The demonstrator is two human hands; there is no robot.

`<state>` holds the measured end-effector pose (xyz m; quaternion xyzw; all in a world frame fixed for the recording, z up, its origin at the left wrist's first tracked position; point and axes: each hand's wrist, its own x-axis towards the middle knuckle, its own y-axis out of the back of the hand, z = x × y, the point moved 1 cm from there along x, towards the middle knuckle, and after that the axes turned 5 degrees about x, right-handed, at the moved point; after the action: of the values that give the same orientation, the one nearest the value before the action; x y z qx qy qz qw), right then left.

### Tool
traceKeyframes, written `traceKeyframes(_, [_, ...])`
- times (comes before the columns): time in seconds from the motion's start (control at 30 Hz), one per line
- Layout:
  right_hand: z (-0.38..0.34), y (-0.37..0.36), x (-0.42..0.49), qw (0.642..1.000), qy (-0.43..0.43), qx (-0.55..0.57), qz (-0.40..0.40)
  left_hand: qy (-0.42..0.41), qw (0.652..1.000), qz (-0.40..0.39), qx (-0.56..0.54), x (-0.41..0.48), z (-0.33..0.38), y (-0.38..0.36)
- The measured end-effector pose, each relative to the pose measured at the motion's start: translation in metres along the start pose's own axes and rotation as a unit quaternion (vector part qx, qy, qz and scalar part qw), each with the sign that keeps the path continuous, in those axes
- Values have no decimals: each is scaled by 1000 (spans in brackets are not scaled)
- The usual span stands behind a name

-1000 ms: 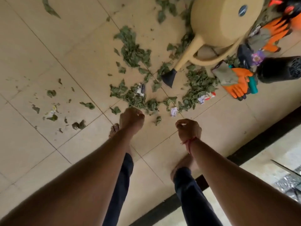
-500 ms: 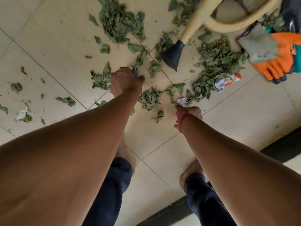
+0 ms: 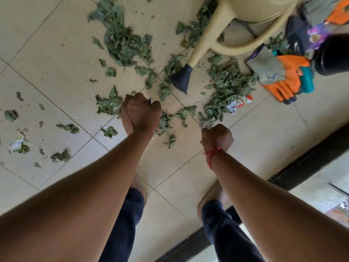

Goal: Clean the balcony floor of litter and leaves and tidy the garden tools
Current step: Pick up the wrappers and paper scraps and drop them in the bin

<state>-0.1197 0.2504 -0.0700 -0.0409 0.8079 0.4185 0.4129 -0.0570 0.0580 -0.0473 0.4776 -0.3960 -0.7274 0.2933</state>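
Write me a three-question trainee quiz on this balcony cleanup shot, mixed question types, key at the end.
1. True or false: the left hand lies flat and open on the tiles.
2. Multiple choice: the glove lying right of the leaves is mostly A) blue, B) orange, C) white.
3. Fill in: the pale scrap is held at the fingertips of the ___ hand.

Key
1. False: its fingers curl round a dark scrap.
2. B.
3. Right.
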Motion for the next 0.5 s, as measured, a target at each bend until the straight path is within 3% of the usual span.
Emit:
traceKeyframes(0.13, [-9,31,14,991,-63,104,-47,25,989,-92,-113,-27,28,-1])
traceKeyframes(0.23, [-17,51,37,983,-55,156,-76,70,956,-193,-207,-40,52,-22])
traceKeyframes(0.33, [-19,70,68,988,-34,131,-74,119,915,-275,-271,-50,80,-46])
traceKeyframes(0.4, [-20,80,87,996,-12,89,-29,148,883,-316,-315,-54,101,-62])
traceKeyframes(0.5, [-23,93,106,999,18,49,0,172,867,-346,-313,-54,129,-85])
